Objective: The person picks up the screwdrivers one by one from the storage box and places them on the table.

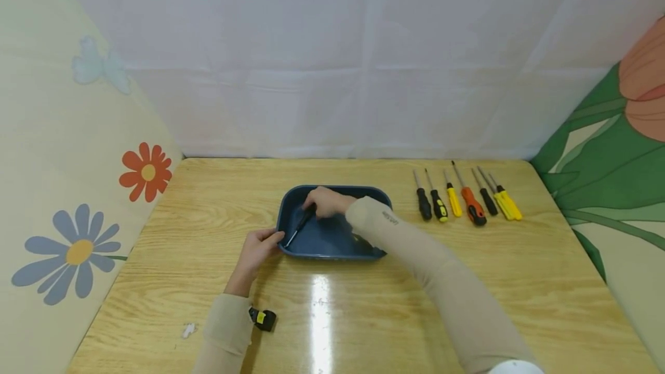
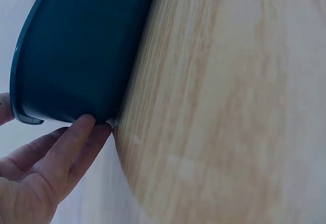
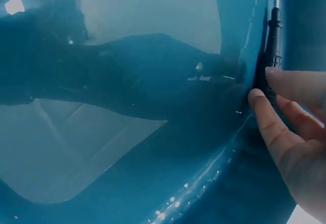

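Note:
A dark blue plastic tray sits on the wooden table. My left hand grips its near left corner, thumb at the rim. In the left wrist view, the fingers press against the tray's outer wall. Inside the tray, my right hand pinches the black handle of a screwdriver. Its metal shaft slants down toward the left hand's corner. The right wrist view has thumb and fingers around the black handle, which lies along the tray's side.
A row of several screwdrivers with black, yellow and orange handles lies right of the tray. A black and yellow tape measure is beside the left sleeve. A small white scrap lies at the front left. A white cloth hangs behind the table.

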The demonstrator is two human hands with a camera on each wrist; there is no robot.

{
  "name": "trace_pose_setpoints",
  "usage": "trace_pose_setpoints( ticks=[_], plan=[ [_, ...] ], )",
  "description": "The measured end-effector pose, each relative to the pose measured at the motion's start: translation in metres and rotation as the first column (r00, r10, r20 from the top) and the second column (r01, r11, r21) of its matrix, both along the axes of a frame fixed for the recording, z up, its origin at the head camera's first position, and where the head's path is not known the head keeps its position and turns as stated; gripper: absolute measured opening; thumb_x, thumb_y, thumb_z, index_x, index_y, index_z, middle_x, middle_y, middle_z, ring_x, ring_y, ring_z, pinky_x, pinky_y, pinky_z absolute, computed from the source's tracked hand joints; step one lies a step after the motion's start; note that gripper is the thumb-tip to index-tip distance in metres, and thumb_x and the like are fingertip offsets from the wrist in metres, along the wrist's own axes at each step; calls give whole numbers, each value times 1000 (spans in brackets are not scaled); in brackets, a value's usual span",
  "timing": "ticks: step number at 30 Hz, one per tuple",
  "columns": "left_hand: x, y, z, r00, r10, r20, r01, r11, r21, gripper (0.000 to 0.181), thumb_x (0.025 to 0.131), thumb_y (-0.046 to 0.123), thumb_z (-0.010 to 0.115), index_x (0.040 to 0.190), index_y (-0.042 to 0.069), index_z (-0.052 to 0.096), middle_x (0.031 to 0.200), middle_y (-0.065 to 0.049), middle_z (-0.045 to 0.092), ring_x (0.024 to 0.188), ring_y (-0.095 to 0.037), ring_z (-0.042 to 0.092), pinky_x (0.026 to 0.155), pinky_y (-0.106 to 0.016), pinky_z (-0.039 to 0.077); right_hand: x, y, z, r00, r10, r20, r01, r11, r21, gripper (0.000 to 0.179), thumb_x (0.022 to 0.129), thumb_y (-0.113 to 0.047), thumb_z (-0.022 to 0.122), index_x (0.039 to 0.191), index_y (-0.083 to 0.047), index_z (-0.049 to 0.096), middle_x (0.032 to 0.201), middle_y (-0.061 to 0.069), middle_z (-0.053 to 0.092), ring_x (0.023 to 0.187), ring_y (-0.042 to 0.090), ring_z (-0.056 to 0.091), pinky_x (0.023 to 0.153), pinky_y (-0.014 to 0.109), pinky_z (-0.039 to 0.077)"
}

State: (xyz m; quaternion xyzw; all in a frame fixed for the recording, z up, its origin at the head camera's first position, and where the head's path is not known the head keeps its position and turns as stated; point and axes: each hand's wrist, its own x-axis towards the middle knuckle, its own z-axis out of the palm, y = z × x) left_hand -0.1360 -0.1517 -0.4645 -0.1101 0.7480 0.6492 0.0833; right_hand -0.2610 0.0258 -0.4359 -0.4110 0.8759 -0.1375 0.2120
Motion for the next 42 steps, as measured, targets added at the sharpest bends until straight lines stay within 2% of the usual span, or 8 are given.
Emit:
trace_pose_setpoints(
  ticks=[3, 14, 19, 23, 28, 32, 38, 42],
  plan=[
    [0, 0, 0, 1000, 3, -4, -3, 1000, -5, 32, 89, 6, 54, 113, -15, 55, 104, -28, 60, 80, -19, 64, 66, -23, 54, 0, 0, -2, 999, 1, -38, 0, 1000, 28, 35, 76, 4, 67, 108, -9, 67, 110, 6, 63, 105, 19, 54, 91, 29, 44],
    [1, 2, 0, 1000, 1, 1, -1, 1000, -18, 32, 89, 7, 54, 114, -14, 56, 104, -28, 60, 79, -18, 64, 68, -26, 54, 6, 0, -9, 990, -17, -141, 25, 998, 61, 25, 79, 5, 60, 99, -6, 69, 98, 7, 65, 95, 20, 58, 83, 29, 48],
    [0, 4, -1, 1000, 8, 2, -8, 1000, -9, 33, 89, 7, 55, 114, -15, 55, 105, -29, 60, 77, -16, 64, 68, -26, 54, 7, 3, -11, 981, 4, -192, 9, 997, 71, 17, 81, 1, 61, 94, -6, 69, 93, 6, 64, 89, 19, 59, 78, 28, 49],
    [0, 4, -1, 1000, 10, 3, -10, 1000, -7, 33, 88, 6, 55, 113, -16, 55, 103, -28, 61, 76, -14, 64, 67, -25, 54, 5, 8, -11, 981, 12, -191, -3, 999, 49, 15, 80, -2, 65, 93, -8, 69, 91, 4, 65, 86, 18, 58, 76, 28, 49],
    [1, 3, 0, 1000, 7, -6, -7, 1000, -20, 32, 88, 6, 55, 113, -15, 56, 102, -27, 62, 75, -12, 63, 67, -24, 54, 0, 18, -9, 997, -10, -78, 4, 997, -72, 16, 76, -7, 72, 92, -8, 70, 89, 2, 67, 83, 15, 59, 74, 26, 49],
    [0, 2, 1, 1000, 6, -16, -6, 1000, -23, 32, 89, 6, 55, 113, -15, 56, 101, -27, 62, 75, -12, 63, 68, -25, 54, -3, 26, -5, 996, -53, 66, 64, 983, -174, 18, 75, -7, 74, 93, -7, 71, 90, 3, 68, 82, 14, 61, 71, 22, 50],
    [1, 0, 1, 1000, 2, -18, -2, 1000, -18, 33, 89, 6, 54, 113, -15, 55, 103, -27, 61, 76, -12, 63, 68, -24, 54, -4, 31, -4, 960, -145, 238, 200, 953, -228, 19, 75, -7, 73, 94, -5, 71, 93, 4, 67, 81, 12, 60, 69, 20, 50],
    [1, 0, 1, 1000, 0, -15, -1, 1000, -5, 33, 89, 6, 54, 114, -16, 54, 104, -28, 61, 76, -11, 63, 68, -23, 54, -3, 32, -3, 933, -180, 311, 264, 931, -253, 18, 75, -6, 73, 93, -4, 71, 90, 4, 66, 78, 12, 59, 67, 21, 50]
  ],
)
